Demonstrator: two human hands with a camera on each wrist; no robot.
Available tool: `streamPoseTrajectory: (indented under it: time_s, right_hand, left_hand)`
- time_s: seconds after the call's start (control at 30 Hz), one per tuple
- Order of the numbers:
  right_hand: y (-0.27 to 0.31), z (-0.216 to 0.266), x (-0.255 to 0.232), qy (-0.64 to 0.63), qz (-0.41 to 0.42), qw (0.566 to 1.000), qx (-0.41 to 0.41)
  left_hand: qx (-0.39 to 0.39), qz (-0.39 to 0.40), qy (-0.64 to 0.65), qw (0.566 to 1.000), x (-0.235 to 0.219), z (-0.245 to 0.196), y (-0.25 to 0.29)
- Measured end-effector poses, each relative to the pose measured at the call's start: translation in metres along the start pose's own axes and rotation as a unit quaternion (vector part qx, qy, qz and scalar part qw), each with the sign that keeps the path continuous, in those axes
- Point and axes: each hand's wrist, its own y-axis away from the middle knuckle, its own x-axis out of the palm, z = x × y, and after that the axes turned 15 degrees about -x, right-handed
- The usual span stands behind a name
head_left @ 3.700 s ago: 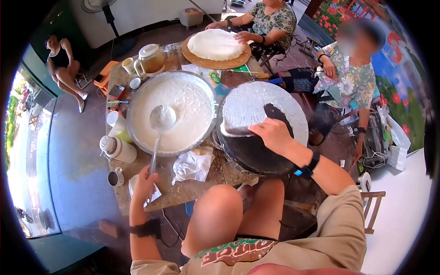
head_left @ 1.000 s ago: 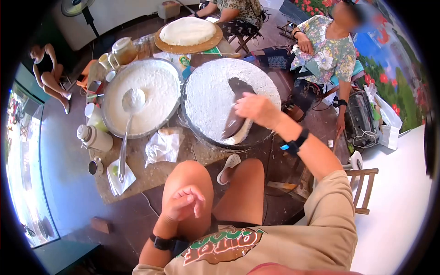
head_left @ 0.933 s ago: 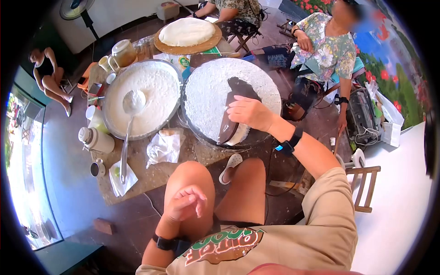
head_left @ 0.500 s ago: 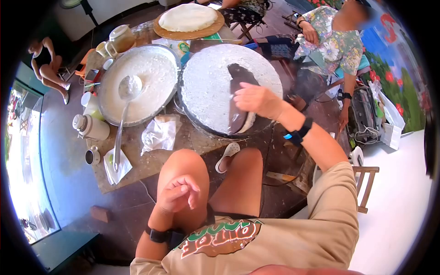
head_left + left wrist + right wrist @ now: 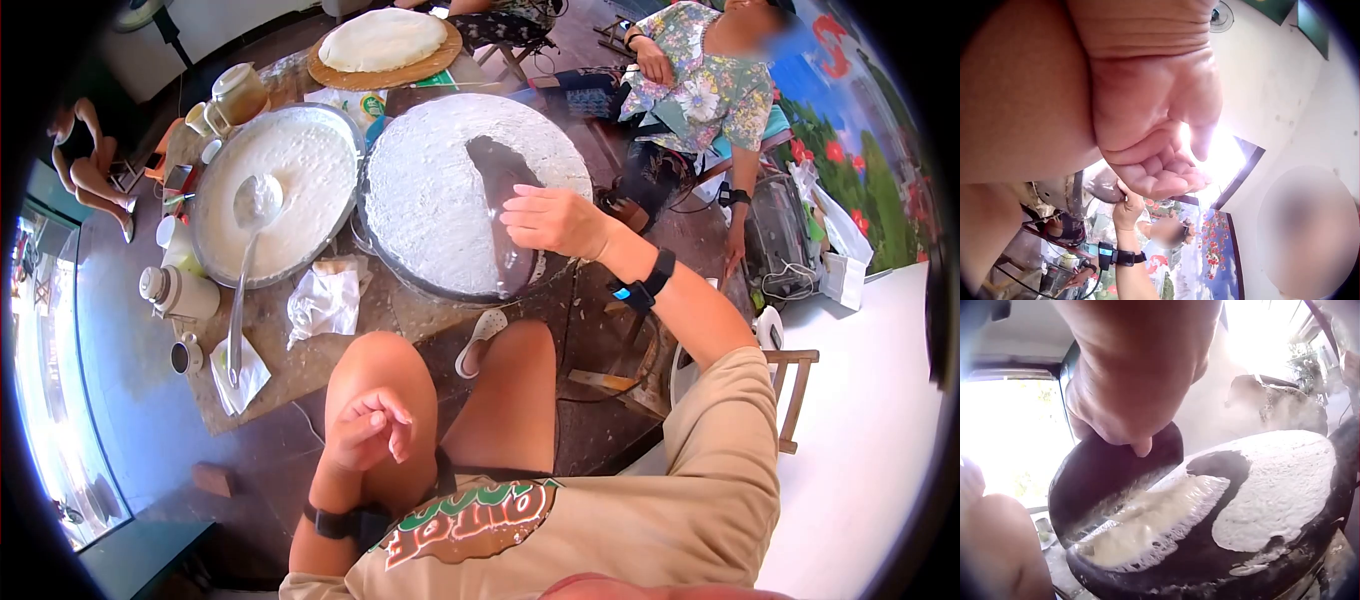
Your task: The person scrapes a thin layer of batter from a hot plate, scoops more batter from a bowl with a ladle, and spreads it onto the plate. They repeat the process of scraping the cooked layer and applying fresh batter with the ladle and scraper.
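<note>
On the round griddle (image 5: 375, 245), white batter (image 5: 425, 185) covers much of the surface around a dark bare patch. My right hand (image 5: 560, 222) grips a dark curved scraper (image 5: 515, 262) over the griddle's right side. The right wrist view has this scraper (image 5: 1107, 478) tilted under my right hand (image 5: 1138, 369), its lower edge against wet batter (image 5: 1141, 534). My left hand (image 5: 372, 430) holds nothing and lies by my left knee, fingers loosely curled; in the left wrist view the palm of my left hand (image 5: 1154, 112) shows.
Left of the griddle stands a wide batter basin (image 5: 213, 250) with a ladle (image 5: 243, 290) in it. A crumpled white bag (image 5: 325, 300), a flask (image 5: 190, 295) and a metal cup (image 5: 186, 353) are nearer. Behind lies a pale stack (image 5: 385, 40) on a round board. A person (image 5: 700, 85) sits at right.
Since the earliest frame, my left hand has let go of the ladle and moved to my knee. My right hand has turned the scraper and moved it rightward; batter covers more of the griddle.
</note>
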Motion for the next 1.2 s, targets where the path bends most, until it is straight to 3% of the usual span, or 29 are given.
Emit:
streamPoseTrajectory:
  time_s: [0.1, 0.2, 0.33, 0.53, 0.6, 0.73, 0.87, 0.97, 1.1, 1.2]
  right_hand:
    - [0.031, -0.015, -0.003, 0.013, 0.010, 1.000, -0.017]
    - [0.055, -0.039, -0.020, -0.004, 0.084, 0.996, 0.006]
    - [0.028, -0.026, -0.011, -0.026, 0.003, 0.999, -0.018]
    - [0.051, -0.033, -0.014, 0.016, 0.030, 0.999, -0.035]
    - [0.064, -0.050, -0.024, 0.005, 0.098, 0.995, -0.008]
    - [0.037, -0.035, -0.022, 0.037, 0.020, 0.999, -0.020]
    - [0.039, -0.026, -0.016, -0.022, 0.052, 0.995, -0.086]
    - [0.074, -0.058, -0.014, 0.062, 0.078, 0.994, -0.041]
    - [0.066, -0.076, -0.041, 0.163, 0.080, 0.982, 0.050]
    - [0.065, -0.053, -0.053, 0.099, 0.163, 0.939, 0.285]
  left_hand:
    - [0.009, 0.009, 0.008, 1.000, 0.001, 0.001, 0.002]
    - [0.019, 0.019, 0.004, 1.000, 0.001, -0.001, 0.002]
    - [0.016, 0.021, 0.003, 1.000, 0.001, -0.003, -0.001]
    - [0.018, 0.030, 0.013, 0.999, 0.003, -0.002, -0.001]
    - [0.017, 0.027, 0.018, 0.999, 0.001, -0.002, 0.001]
    - [0.018, 0.029, 0.019, 0.999, 0.001, -0.005, -0.003]
    - [0.018, 0.034, 0.013, 0.999, 0.000, -0.005, -0.002]
    - [0.022, 0.026, 0.017, 0.999, -0.002, -0.004, 0.001]
    - [0.028, 0.029, 0.019, 0.999, -0.005, -0.006, 0.003]
    - [0.027, 0.046, 0.019, 0.998, -0.006, -0.006, 0.004]
